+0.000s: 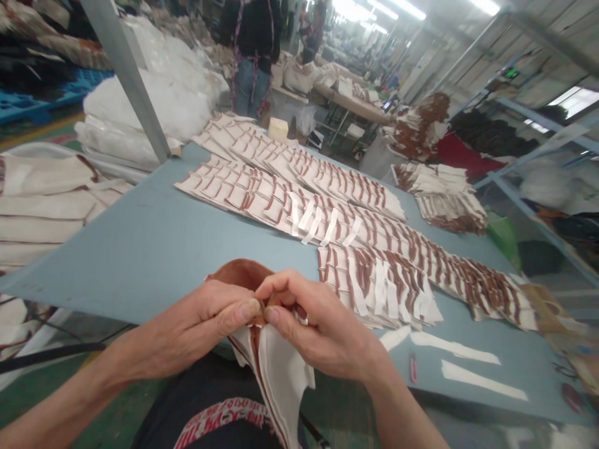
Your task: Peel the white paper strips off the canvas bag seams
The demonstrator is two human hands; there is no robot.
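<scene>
Between my two hands is a cream fabric piece (pixel 283 374) with brown edging, its brown side (pixel 241 272) curling up behind the fingers. My left hand (pixel 224 312) pinches its upper edge with thumb and fingertips. Close against it, my right hand (pixel 306 312) is closed on the same edge, thumb tip beside the left thumb. What lies right between the fingertips is hidden. The lower part of the piece hangs down past the table's front edge, over my lap.
Rows of overlapping cream-and-brown pieces (pixel 281 199) cover the blue table (pixel 187 243). White strips (pixel 482 380) and a small pink tool (pixel 412 368) lie at the right front. A metal post (pixel 131 81) rises at the back left. A person (pixel 253 56) stands beyond the table.
</scene>
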